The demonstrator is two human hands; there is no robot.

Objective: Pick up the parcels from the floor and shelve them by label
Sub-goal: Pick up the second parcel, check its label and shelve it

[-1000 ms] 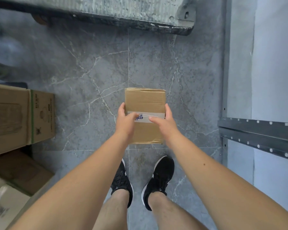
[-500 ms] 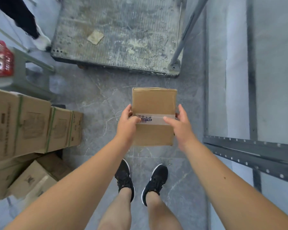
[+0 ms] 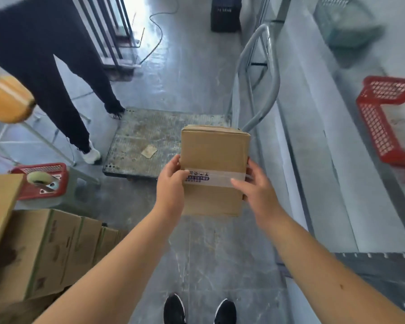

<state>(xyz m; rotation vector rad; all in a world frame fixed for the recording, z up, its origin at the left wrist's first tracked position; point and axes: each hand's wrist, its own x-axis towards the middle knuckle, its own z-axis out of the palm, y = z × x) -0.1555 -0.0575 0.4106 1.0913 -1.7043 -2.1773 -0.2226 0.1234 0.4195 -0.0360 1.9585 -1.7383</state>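
Note:
A small brown cardboard parcel [image 3: 214,155] with a clear tape band and a small blue printed mark is held in front of me at chest height. My left hand [image 3: 171,187] grips its left side, thumb on the tape. My right hand [image 3: 255,191] holds its right side, fingers lying on the front face. The parcel hangs above the grey tiled floor, near the front edge of a platform trolley. A metal shelf unit [image 3: 351,141] runs along the right.
A flat platform trolley [image 3: 145,141] with a grey handle [image 3: 264,76] stands ahead. Stacked cardboard boxes [image 3: 45,251] fill the lower left. A red basket [image 3: 384,122] sits on the right shelf, another red basket [image 3: 40,181] with tape on the left. A person's legs [image 3: 56,90] stand upper left.
The parcel has risen in both hands and the view has tilted up from the floor. The trolley, its handle, another person's legs and the shelf baskets have come into sight.

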